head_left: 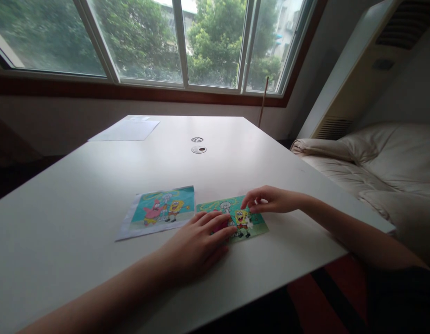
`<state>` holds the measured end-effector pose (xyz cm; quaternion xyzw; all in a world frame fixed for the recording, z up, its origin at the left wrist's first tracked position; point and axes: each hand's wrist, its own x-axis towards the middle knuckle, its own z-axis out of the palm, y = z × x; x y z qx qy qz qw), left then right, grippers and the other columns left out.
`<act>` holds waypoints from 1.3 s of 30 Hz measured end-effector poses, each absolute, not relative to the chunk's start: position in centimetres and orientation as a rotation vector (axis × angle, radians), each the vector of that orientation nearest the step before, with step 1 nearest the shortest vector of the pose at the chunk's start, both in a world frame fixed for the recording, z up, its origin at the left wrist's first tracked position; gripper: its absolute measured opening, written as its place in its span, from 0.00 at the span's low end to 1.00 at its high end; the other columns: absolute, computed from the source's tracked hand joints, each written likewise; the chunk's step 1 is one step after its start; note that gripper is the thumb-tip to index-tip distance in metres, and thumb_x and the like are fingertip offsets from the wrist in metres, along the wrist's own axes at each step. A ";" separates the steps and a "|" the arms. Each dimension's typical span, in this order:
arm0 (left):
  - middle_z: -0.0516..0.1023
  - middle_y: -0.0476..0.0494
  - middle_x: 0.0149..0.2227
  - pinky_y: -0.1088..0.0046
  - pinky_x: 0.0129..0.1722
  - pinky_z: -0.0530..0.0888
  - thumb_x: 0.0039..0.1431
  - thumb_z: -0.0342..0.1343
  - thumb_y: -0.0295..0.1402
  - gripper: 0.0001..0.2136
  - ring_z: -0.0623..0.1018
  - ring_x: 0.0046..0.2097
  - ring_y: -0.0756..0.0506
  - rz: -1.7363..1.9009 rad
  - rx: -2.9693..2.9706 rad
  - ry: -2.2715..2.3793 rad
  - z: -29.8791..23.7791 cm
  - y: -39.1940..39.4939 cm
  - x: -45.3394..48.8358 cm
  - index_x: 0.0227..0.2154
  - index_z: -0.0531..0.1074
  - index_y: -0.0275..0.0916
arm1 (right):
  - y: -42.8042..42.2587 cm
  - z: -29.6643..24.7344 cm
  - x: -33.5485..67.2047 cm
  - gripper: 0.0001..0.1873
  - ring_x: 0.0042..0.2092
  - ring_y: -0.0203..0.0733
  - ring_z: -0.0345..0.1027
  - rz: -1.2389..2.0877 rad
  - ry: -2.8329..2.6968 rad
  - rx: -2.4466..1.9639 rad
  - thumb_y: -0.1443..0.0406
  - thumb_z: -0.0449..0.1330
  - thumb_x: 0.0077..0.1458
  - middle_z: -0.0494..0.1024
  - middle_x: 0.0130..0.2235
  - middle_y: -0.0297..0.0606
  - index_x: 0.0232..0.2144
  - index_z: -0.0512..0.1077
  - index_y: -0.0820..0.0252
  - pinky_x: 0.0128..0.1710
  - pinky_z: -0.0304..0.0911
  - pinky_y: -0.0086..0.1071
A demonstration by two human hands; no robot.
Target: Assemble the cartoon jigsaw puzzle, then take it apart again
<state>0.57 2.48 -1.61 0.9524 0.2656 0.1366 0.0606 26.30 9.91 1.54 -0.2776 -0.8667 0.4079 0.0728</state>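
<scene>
Left hand [202, 239] and right hand [266, 199] are both at a cartoon card [241, 217] on the white table [79, 199]. Leftmost lies a printed sheet [162, 208]; then the left hand, fingers extended, covers the card's left part; the right hand bends its fingers at the upper right edge, whether pinching, I cannot tell.
</scene>
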 end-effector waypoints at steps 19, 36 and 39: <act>0.63 0.41 0.56 0.55 0.51 0.63 0.62 0.43 0.33 0.17 0.63 0.54 0.38 0.386 2.905 0.803 -1.6 2.5 0.6 0.54 0.60 0.43 | 8.3 1.4 25.2 0.08 0.33 0.34 0.65 0.934 -2.697 -0.867 0.64 0.55 0.54 0.74 0.34 0.38 0.34 0.71 0.63 0.34 0.60 0.27; 0.63 0.41 0.55 0.56 0.51 0.62 0.61 0.43 0.33 0.17 0.63 0.54 0.39 0.366 2.901 0.817 -1.4 2.4 0.6 0.54 0.60 0.44 | 8.2 0.9 25.0 0.05 0.31 0.33 0.63 0.787 -2.725 -0.811 0.68 0.57 0.52 0.71 0.30 0.36 0.31 0.72 0.63 0.33 0.60 0.25; 0.63 0.42 0.56 0.56 0.51 0.62 0.61 0.43 0.33 0.17 0.63 0.54 0.39 0.364 2.898 0.819 -1.3 2.4 0.7 0.54 0.59 0.44 | 8.2 0.9 24.9 0.04 0.31 0.32 0.62 0.778 -2.726 -0.813 0.68 0.57 0.52 0.71 0.30 0.35 0.31 0.71 0.63 0.32 0.60 0.25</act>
